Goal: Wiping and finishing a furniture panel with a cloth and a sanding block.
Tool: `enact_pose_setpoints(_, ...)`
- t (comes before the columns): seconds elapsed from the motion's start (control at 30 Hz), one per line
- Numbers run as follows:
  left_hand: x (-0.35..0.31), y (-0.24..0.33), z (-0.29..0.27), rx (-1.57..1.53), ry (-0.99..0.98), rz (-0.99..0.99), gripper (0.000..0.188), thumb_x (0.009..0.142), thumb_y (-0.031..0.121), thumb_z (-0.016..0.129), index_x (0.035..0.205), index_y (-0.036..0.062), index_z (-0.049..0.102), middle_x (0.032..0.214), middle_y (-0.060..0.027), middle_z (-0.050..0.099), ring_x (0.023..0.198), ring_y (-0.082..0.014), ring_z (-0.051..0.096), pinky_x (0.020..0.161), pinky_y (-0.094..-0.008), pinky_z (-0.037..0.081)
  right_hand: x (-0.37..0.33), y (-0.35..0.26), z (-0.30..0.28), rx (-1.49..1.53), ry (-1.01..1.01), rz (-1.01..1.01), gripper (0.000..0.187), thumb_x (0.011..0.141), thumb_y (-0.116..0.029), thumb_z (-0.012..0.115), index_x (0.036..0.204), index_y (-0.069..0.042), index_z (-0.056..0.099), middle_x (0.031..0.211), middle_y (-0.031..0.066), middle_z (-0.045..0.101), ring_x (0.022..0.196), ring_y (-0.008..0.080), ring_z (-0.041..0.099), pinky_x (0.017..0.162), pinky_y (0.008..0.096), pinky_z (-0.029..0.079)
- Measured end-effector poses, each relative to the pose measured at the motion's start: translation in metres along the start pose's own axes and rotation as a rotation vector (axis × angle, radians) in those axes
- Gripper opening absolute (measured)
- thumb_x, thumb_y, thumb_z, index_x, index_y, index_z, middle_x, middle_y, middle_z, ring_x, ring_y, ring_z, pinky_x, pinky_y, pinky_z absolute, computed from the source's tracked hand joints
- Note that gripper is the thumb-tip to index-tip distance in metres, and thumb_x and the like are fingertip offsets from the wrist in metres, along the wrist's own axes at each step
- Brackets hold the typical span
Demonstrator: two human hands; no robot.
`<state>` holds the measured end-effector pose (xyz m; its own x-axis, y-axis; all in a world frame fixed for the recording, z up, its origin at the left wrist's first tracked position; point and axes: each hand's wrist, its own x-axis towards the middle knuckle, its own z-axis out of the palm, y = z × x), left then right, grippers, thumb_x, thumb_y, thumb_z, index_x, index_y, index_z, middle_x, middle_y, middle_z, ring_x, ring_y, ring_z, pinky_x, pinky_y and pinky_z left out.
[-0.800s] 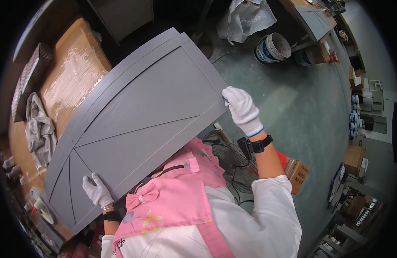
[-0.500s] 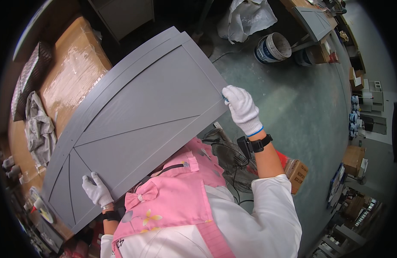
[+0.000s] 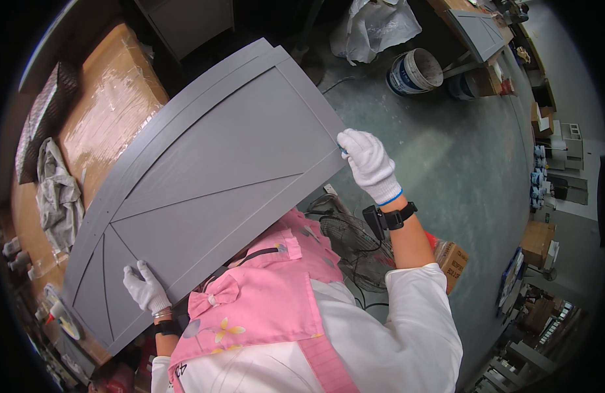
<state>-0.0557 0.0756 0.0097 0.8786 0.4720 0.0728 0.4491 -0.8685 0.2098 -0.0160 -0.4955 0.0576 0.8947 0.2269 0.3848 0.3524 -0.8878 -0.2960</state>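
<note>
A large grey panel (image 3: 204, 150) with raised trim strips lies before me, its far-left edge curved. My left hand (image 3: 146, 287), in a white knit glove, rests on the panel's lower left part with its fingers stretched out, next to the slanting strips. At the panel's right edge is my right hand (image 3: 368, 162), also gloved in white, with its fingers closed. A small bit of dark blue peeks out at its fingertips against the panel edge; what it belongs to is hidden.
At left, a film-wrapped brown board (image 3: 115, 85) and a crumpled grey cloth (image 3: 58, 196) lie on a bench. A paint bucket (image 3: 415, 72) and a white plastic bag (image 3: 374, 29) stand beyond. A floor fan (image 3: 351, 239) with cables and a cardboard box (image 3: 452, 262) are near my right arm.
Almost nothing differs. The panel and my left hand sit very slightly further left in the picture; my right hand stays at the panel's right edge.
</note>
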Motion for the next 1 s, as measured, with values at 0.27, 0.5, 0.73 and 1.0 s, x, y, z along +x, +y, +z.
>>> enact_pose_setpoints(0.27, -0.001, -0.001, 0.001, 0.02, 0.025, 0.008, 0.059, 0.098, 0.043, 0.058, 0.128, -0.0074, 0.055, 0.123, -0.0231, 0.06, 0.115, -0.0383, 0.057, 0.1, -0.0433, 0.045, -0.008, 0.005, 0.003, -0.004, -0.092, 0.067, 0.048, 0.07, 0.005, 0.063, 0.117, -0.003, 0.056, 0.108, 0.0172, 0.063, 0.096, 0.0392, 0.062, 0.085, 0.0459, 0.051)
enact_pose_setpoints(0.5, -0.001, -0.001, 0.002, 0.013, 0.029, 0.013, 0.059, 0.098, 0.044, 0.058, 0.128, -0.0071, 0.055, 0.122, -0.023, 0.06, 0.115, -0.0382, 0.058, 0.099, -0.0434, 0.045, -0.006, 0.002, 0.002, -0.035, -0.035, 0.112, 0.047, 0.072, 0.004, 0.063, 0.118, -0.003, 0.056, 0.11, 0.017, 0.064, 0.098, 0.039, 0.061, 0.086, 0.0464, 0.051)
enact_pose_setpoints(0.73, 0.0, -0.003, 0.002, 0.013, 0.029, 0.003, 0.059, 0.098, 0.044, 0.058, 0.128, -0.0071, 0.055, 0.122, -0.0231, 0.061, 0.114, -0.0379, 0.058, 0.099, -0.0432, 0.046, -0.004, 0.0, -0.003, -0.002, -0.13, 0.135, 0.047, 0.071, 0.006, 0.061, 0.117, -0.003, 0.057, 0.108, 0.0169, 0.064, 0.098, 0.0389, 0.061, 0.085, 0.0457, 0.051)
enact_pose_setpoints(1.0, 0.0, -0.003, 0.003, -0.003, 0.036, 0.002, 0.059, 0.098, 0.043, 0.059, 0.128, -0.0076, 0.055, 0.123, -0.0236, 0.061, 0.115, -0.038, 0.058, 0.1, -0.0428, 0.045, 0.001, -0.004, 0.0, -0.021, 0.018, 0.05, 0.035, 0.071, 0.001, 0.063, 0.105, -0.004, 0.057, 0.093, 0.0116, 0.06, 0.085, 0.0336, 0.06, 0.075, 0.0433, 0.05)
